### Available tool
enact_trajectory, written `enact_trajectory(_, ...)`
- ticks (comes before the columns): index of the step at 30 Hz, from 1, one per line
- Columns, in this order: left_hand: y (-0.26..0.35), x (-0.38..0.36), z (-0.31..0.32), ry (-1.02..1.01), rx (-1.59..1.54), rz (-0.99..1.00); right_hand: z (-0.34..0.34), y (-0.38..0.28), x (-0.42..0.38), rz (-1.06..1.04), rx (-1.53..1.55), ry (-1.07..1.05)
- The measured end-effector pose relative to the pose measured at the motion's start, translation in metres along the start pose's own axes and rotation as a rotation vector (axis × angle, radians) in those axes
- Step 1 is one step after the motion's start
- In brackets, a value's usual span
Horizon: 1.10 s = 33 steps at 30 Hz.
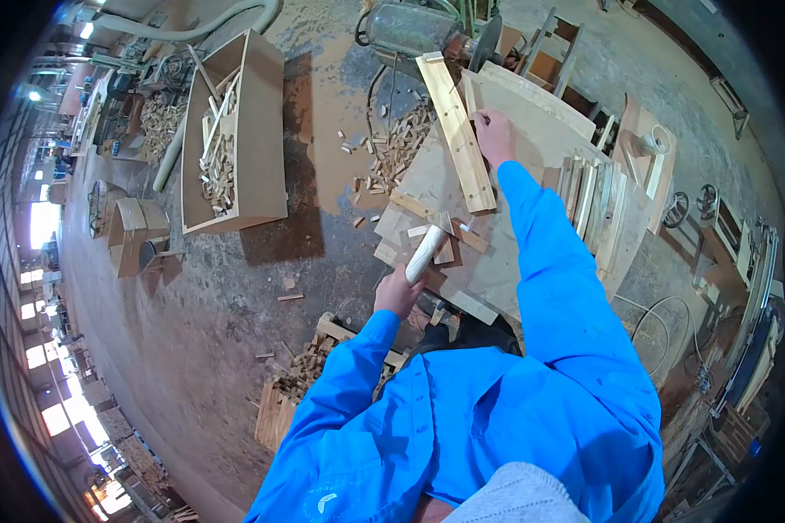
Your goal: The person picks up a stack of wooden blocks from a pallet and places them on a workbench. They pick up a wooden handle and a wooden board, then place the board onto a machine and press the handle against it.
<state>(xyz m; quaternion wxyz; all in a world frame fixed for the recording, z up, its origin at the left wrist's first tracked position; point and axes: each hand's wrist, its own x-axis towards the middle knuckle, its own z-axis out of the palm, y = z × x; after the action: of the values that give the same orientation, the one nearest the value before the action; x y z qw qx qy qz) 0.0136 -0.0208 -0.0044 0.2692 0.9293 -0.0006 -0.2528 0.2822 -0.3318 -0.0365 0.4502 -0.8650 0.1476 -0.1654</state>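
Left hand (pixel 399 292) clenched on a pale dowel (pixel 426 253); right hand (pixel 494 136) pinching a thin strip (pixel 473 98) on the tabletop (pixel 545 131) beside the rail (pixel 458 131).

wooden crate (pixel 257 139) stands left of the workbench (pixel 532 131), offcuts (pixel 392 148) scattered between them.

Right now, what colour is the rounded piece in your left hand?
Pale, whitish bare wood. The rounded piece in the left hand shows best in the head view.
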Motion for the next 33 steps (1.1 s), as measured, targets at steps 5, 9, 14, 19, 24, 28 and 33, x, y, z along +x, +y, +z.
enact_trajectory(5, -0.001, -0.005, -0.004, -0.042, 0.0, -0.043, 0.013, -0.017, 0.009, 0.081, -0.102, -0.002)
enact_trajectory(9, -0.005, -0.001, 0.0, -0.038, 0.008, -0.028, 0.021, -0.014, 0.024, 0.119, -0.096, -0.032)
enact_trajectory(14, 0.002, 0.001, -0.002, -0.041, 0.025, -0.081, 0.033, -0.018, 0.046, 0.115, -0.121, -0.013)
enact_trajectory(19, 0.003, 0.003, 0.0, -0.024, 0.038, -0.063, 0.033, -0.017, 0.052, 0.114, -0.111, 0.012)
enact_trajectory(24, 0.012, 0.014, 0.001, -0.012, 0.007, -0.057, 0.034, -0.011, 0.067, 0.101, -0.104, 0.025)
enact_trajectory(28, 0.026, 0.026, -0.002, -0.025, 0.02, -0.066, 0.027, -0.007, 0.083, 0.08, -0.125, 0.011)
enact_trajectory(33, 0.043, 0.043, -0.003, -0.012, 0.006, -0.056, 0.023, -0.002, 0.108, 0.119, -0.138, 0.0)
